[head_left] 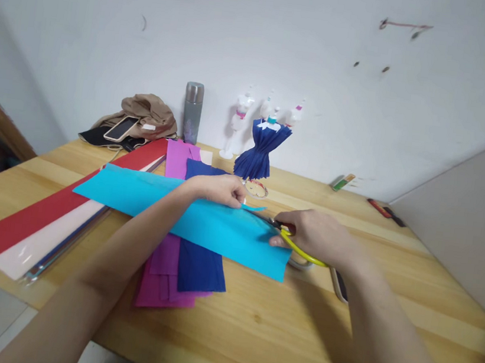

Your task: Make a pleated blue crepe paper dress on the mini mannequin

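Observation:
A long turquoise sheet of crepe paper (pixel 218 232) lies across the middle of the wooden table. My left hand (pixel 223 190) pinches its far edge. My right hand (pixel 316 236) is closed round yellow-handled scissors (pixel 304 254), whose dark blades point left along that same edge. A narrow turquoise strip curls up beside the blades, close to my left fingertips. Beneath the turquoise sheet lie dark blue paper (pixel 201 271) and several magenta pieces (pixel 159 289).
Red paper (pixel 32 219) and a pale pink packet (pixel 42 238) lie at the left. Behind stand a thermos (pixel 192 112), small white mannequins (pixel 236 121) and a dark blue pleated paper dress (pixel 257 154). A phone (pixel 121 128) rests by a brown cloth bundle (pixel 148 112). Tape (pixel 300 264) sits under my right hand.

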`<state>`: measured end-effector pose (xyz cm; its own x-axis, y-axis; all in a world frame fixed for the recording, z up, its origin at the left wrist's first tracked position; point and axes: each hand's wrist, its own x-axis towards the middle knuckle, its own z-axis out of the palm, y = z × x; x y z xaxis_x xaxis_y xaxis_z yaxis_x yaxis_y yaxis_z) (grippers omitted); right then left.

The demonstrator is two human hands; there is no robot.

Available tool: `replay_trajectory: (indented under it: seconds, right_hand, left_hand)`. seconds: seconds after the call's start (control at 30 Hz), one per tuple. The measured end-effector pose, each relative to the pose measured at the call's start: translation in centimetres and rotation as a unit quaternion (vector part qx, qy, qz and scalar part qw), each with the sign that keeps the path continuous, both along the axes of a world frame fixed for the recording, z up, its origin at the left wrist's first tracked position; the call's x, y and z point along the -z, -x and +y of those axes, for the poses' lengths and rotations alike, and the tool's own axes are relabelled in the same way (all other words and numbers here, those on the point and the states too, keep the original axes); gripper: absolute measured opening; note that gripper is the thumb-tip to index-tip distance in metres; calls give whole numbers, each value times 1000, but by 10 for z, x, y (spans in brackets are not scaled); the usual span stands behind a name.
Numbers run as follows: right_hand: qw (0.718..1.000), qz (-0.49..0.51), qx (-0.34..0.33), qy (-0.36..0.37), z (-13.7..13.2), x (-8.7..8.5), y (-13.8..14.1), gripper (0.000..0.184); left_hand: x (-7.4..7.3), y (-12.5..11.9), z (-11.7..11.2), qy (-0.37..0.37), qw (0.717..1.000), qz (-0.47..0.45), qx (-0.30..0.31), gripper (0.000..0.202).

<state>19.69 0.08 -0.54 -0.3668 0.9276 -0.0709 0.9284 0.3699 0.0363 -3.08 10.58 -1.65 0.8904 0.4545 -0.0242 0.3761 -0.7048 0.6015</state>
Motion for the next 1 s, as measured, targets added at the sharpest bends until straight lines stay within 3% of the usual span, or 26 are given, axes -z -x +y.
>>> replay_trajectory:
  seconds: [0.7,1.0]
  right_hand:
    - [1000,10,-8,4,0,3,-1,32]
    - [1000,-1,5,14,1,2,4,39]
  left_hand:
    - [1,2,2,12,1000,5,-4,11]
    - [4,2,6,10,1000,-13,10,4]
